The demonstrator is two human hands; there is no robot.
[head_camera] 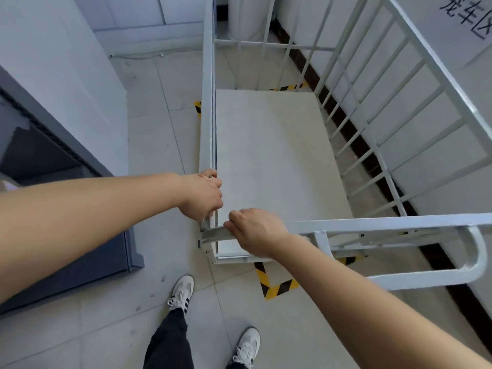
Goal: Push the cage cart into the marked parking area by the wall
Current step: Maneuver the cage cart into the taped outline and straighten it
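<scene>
A white metal cage cart point(372, 225) stands in front of me, its barred right side close along the wall. Its pale floor panel point(271, 155) holds nothing. My left hand point(203, 194) is shut on the top rail of the cart's left side, near the front corner. My right hand point(255, 231) is shut on the near top rail beside that corner. Yellow-and-black floor tape point(274, 287) marks a corner just below the cart's near end. More striped tape point(288, 87) shows past the far end, and a short piece of tape point(197, 107) at the left side.
The white wall point(436, 145) with a dark skirting runs along the right and carries a paper sign point(464, 16). A grey cabinet point(61, 235) and a white panel point(61, 83) stand at the left. Tiled floor point(159, 129) lies between them and the cart. My feet point(183, 288) are below.
</scene>
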